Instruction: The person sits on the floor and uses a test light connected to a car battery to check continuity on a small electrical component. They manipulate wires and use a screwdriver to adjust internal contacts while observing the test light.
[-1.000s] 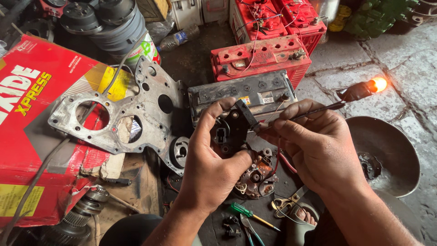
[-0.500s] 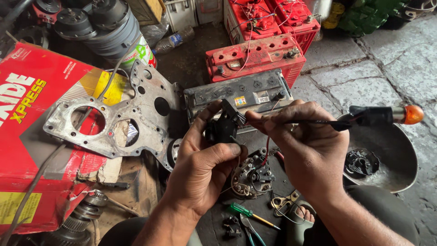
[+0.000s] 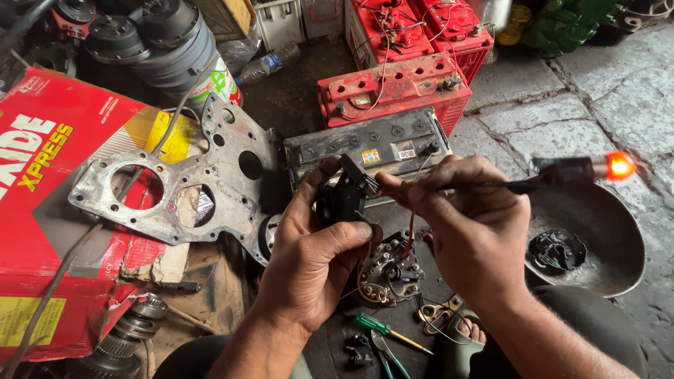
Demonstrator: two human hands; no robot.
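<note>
**Probe on black part, lamp lit**

The left hand (image 3: 319, 256) is closed around a small black part (image 3: 345, 196), thumb across its lower edge, holding it up just in front of the grey battery (image 3: 365, 151). The right hand (image 3: 470, 231) pinches a thin test probe (image 3: 484, 186) between thumb and fingers; its tip touches the top of the black part. At the far end of the probe, the lamp (image 3: 618, 166) glows orange-red.

Judged progress: contact is made and the lamp is lit, so one check on the part appears to be under way. Whether other contact points remain to be tried cannot be told.

Below the hands, on the floor, lies a round plate with wires and coloured terminals (image 3: 390, 270), apart from the black part and not refitted. A green-handled screwdriver (image 3: 382, 330) and a black clip piece (image 3: 358, 349) lie near it, untouched. A metal bowl (image 3: 597, 242) to the right holds another dark part (image 3: 557, 250).
</note>
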